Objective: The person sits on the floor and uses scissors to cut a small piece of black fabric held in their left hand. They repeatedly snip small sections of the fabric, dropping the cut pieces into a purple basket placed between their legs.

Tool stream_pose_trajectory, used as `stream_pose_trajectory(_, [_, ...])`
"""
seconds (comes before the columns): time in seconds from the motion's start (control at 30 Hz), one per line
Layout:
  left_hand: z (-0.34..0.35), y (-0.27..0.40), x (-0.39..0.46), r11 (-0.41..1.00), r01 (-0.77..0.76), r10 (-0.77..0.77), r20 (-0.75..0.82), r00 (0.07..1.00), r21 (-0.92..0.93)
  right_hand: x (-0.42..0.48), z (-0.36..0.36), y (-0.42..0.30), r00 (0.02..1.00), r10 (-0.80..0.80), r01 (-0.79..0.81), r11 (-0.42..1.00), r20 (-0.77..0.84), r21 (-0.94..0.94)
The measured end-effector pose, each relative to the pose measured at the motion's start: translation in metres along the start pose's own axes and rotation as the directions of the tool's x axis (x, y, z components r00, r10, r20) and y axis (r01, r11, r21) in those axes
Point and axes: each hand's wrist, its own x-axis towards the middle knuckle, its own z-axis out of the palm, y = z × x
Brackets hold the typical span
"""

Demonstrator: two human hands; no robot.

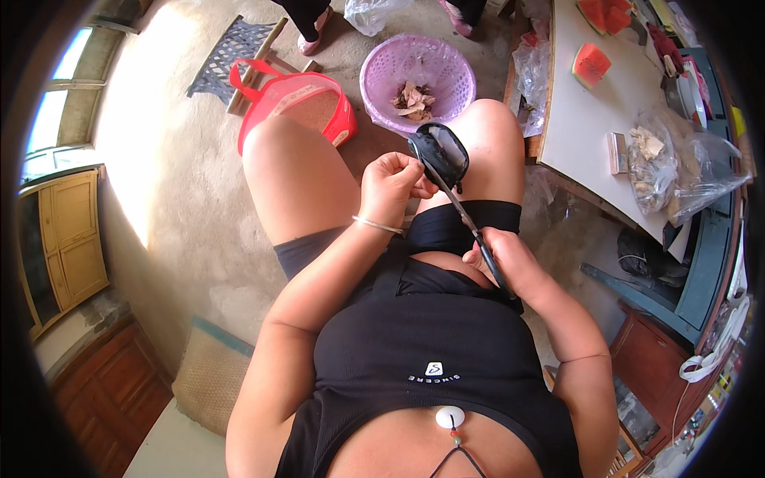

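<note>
My right hand [511, 257] holds a pair of long scissors [460, 209] by their dark handles, near my waist. Their blades point up and left, towards a small black zippered pouch [441, 154] above my right thigh. The pouch gapes, and its pale lining shows. My left hand [394, 179], with a bangle at the wrist, has its thumb and fingers pinched together by the blade tip and the pouch's left edge. What those fingertips grip is too small to tell.
Beyond my knees stand a purple plastic basket [373, 89] with scraps inside and a red bag [342, 122]. A woven folding stool [236, 54] is behind the bag. On the table [574, 131] at right lie watermelon pieces [591, 64], a small box [617, 153] and plastic bags [657, 173]. Another person's feet [314, 36] are ahead.
</note>
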Motion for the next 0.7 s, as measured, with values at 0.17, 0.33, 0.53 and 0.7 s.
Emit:
stream_pose_trajectory(0.17, [-0.001,-0.002,0.0,1.0,-0.008,0.008,0.005,1.0,-0.029,0.0,0.002,-0.002,1.0,-0.004,0.003,0.997,-0.007,-0.074])
stream_pose_trajectory(0.33, [-0.002,-0.002,-0.001,0.998,-0.001,0.002,0.012,1.0,-0.06,0.0,0.005,-0.001,1.0,0.019,-0.02,0.999,0.015,0.037])
stream_pose_trajectory(0.53, [0.001,-0.001,-0.001,0.998,0.015,-0.015,0.005,1.0,-0.056,0.002,0.008,0.007,0.999,-0.039,0.039,0.999,0.001,0.034])
stream_pose_trajectory(0.7, [-0.001,-0.002,0.0,0.995,0.047,-0.046,0.004,0.999,-0.083,0.001,0.01,0.003,0.997,-0.074,0.075,0.994,-0.025,0.08])
